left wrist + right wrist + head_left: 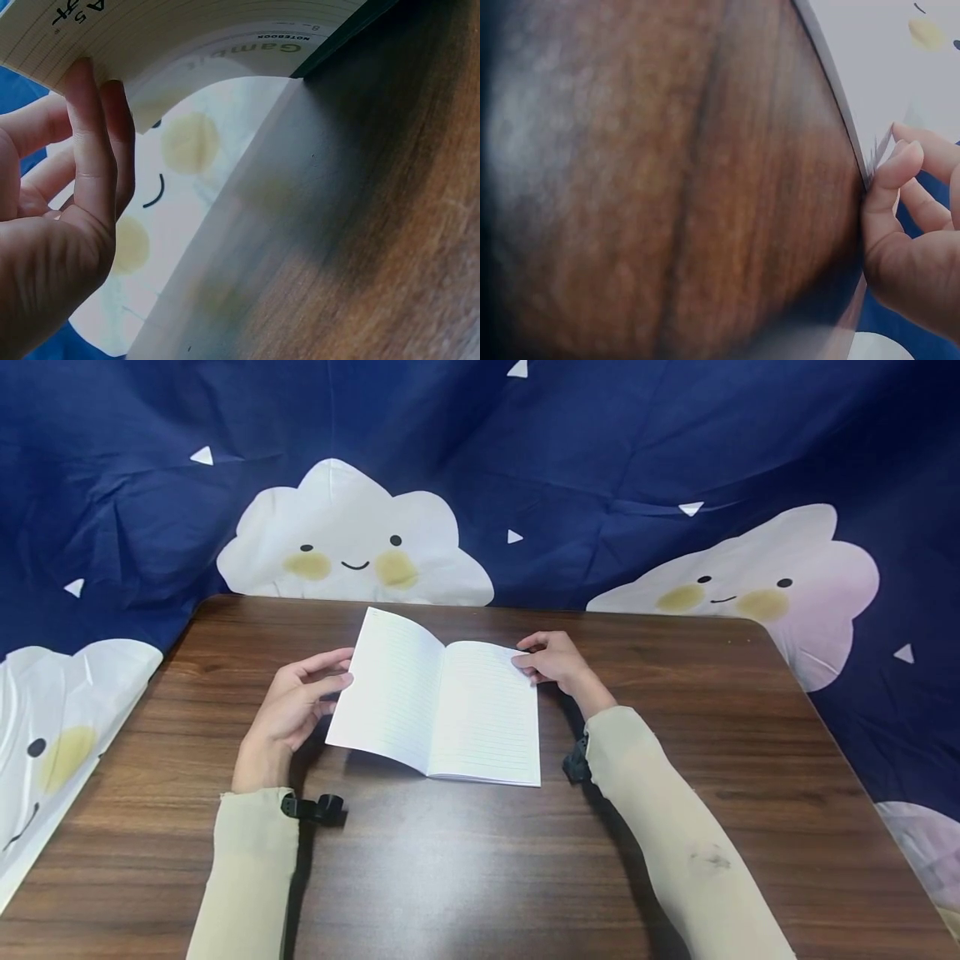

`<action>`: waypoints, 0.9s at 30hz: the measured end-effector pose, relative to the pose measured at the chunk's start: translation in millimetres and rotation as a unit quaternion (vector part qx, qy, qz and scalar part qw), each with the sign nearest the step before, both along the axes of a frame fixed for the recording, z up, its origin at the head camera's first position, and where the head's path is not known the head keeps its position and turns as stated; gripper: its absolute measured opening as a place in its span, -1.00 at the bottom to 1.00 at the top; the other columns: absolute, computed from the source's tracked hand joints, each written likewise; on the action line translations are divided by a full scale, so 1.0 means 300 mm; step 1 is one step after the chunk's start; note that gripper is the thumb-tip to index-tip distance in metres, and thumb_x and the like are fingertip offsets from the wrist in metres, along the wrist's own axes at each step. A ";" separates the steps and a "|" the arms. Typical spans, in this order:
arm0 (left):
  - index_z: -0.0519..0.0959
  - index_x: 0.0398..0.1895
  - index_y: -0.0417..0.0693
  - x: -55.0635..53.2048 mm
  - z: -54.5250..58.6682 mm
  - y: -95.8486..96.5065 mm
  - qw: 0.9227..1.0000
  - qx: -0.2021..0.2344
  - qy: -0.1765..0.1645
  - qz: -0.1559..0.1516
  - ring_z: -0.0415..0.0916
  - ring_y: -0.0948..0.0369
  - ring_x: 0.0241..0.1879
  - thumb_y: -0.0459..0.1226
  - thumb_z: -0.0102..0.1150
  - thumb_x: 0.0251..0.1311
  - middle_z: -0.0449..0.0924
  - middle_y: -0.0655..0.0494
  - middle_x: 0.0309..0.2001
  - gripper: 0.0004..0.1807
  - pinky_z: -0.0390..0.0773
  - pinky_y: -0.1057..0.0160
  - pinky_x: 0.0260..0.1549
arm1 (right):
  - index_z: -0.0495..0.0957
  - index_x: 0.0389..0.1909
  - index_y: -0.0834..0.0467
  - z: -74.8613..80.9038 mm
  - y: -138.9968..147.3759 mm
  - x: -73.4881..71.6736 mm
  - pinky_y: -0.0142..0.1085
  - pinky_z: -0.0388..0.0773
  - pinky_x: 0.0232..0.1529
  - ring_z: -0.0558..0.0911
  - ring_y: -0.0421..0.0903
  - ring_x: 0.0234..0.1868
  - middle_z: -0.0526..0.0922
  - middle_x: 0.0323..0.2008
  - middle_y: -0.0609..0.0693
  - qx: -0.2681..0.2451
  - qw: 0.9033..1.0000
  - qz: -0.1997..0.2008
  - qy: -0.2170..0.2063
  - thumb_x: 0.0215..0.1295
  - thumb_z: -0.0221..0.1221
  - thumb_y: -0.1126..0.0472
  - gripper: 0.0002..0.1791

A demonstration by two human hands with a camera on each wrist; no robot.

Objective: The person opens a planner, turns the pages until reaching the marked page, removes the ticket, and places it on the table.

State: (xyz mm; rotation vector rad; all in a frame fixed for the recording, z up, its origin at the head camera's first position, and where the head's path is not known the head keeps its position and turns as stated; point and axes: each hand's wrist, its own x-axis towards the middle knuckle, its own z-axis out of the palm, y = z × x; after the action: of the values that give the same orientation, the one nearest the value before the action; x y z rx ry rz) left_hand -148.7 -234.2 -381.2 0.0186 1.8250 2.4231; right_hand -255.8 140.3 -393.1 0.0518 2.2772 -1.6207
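Observation:
An open notebook (480, 718) with white ruled pages sits at the middle of the table. Its left side is lifted and curves up off the tabletop. My left hand (288, 706) holds that side by its outer edge, thumb in front and fingers behind. Printed lettering shows on the underside of the lifted cover (225, 56) in the left wrist view, with a dark spine strip beside it. At the upper right edge, my right hand (558, 662) pinches the right-hand pages between thumb and fingers. The right wrist view shows these fingertips (907, 159) at the paper's edge.
The brown wood-grain table (450, 877) carries the notebook and both forearms. A dark blue cloth (555, 443) with smiling white clouds hangs behind and beside it. Each wrist wears a small black camera mount, as on the left sleeve (251, 843).

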 end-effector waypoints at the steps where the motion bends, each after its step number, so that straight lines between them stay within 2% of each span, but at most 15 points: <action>1: 0.60 0.19 -0.28 0.000 0.000 0.000 1.000 -0.001 0.000 0.000 0.66 0.23 -0.31 -0.53 0.26 0.28 0.62 0.01 -0.13 -0.61 0.66 0.31 -0.52 | 0.51 0.11 0.39 0.001 0.000 0.000 -0.48 0.49 -0.57 0.48 -0.21 -0.55 0.53 -0.45 0.05 0.003 1.000 0.001 0.002 0.30 0.30 0.40 -0.62; 12: 0.59 0.19 -0.28 0.001 0.001 0.002 1.000 -0.006 0.000 -0.001 0.65 0.24 -0.32 -0.52 0.26 0.28 0.61 0.02 -0.14 -0.60 0.63 0.34 -0.54 | 0.51 -0.15 0.36 -0.004 0.002 -0.008 -0.48 0.46 -0.58 0.47 -0.20 -0.57 0.51 -0.55 0.01 0.025 0.999 0.004 0.027 0.30 0.25 0.43 -0.84; 19: 0.56 0.22 -0.32 0.001 0.000 0.001 1.000 -0.010 -0.002 -0.002 0.66 0.23 -0.32 -0.51 0.28 0.27 0.61 0.00 -0.11 -0.57 0.64 0.33 -0.54 | 0.53 -0.15 0.33 0.004 0.005 -0.008 -0.45 0.48 -0.54 0.47 -0.17 -0.53 0.50 -0.54 0.03 0.048 0.998 0.005 0.032 0.41 0.21 0.33 -0.88; 25: 0.58 0.21 -0.29 0.002 0.000 -0.003 1.000 -0.012 -0.007 0.000 0.66 0.24 -0.32 -0.52 0.28 0.27 0.62 0.01 -0.12 -0.58 0.63 0.33 -0.55 | 0.55 -0.16 0.27 0.023 0.009 -0.007 -0.38 0.32 -0.51 0.40 -0.14 -0.43 0.46 -0.43 -0.05 0.057 0.996 0.006 0.063 0.42 0.23 0.25 -0.86; 27: 0.58 0.21 -0.28 0.002 0.000 -0.002 1.000 -0.012 -0.006 0.000 0.67 0.24 -0.33 -0.51 0.27 0.27 0.62 0.01 -0.12 -0.58 0.64 0.33 -0.54 | 0.56 -0.15 0.25 0.027 0.012 -0.010 -0.33 0.33 -0.46 0.41 -0.13 -0.38 0.47 -0.39 -0.06 0.054 0.996 0.010 0.067 0.41 0.24 0.23 -0.85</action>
State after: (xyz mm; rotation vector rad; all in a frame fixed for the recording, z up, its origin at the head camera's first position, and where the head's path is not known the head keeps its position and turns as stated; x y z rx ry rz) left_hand -148.1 -234.8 -381.1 0.0010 1.8495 2.3953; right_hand -258.8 143.8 -385.1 -0.0548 2.4570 -1.5314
